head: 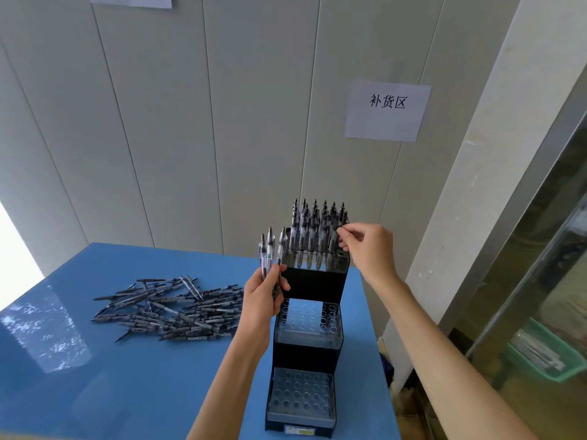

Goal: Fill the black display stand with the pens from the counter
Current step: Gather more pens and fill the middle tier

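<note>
Black and three-tiered, the display stand [309,287] sits upright near the right edge of the blue counter [127,392], close to the pale panelled wall [190,122]. Its top tier is packed with upright pens [317,230]; the middle tier [308,319] and bottom tier [301,395] show rows of open holes in clear plates. The right hand [368,249] reaches to the right side of the top tier, thumb and forefinger pinching the upper end of one pen there; whether that pen is fully seated cannot be told from here, as its lower part is hidden among its neighbours. The left hand [265,296], just beside the stand's left wall, clenches a small bundle of pens [270,249] held upright, their clicker ends rising above the fingers. A loose pile of pens [171,308] lies flat on the counter well to the left of the stand. A paper sign [387,111] with printed characters hangs on the wall above. At the far right, behind glass, stands a green basket [540,357].
</note>
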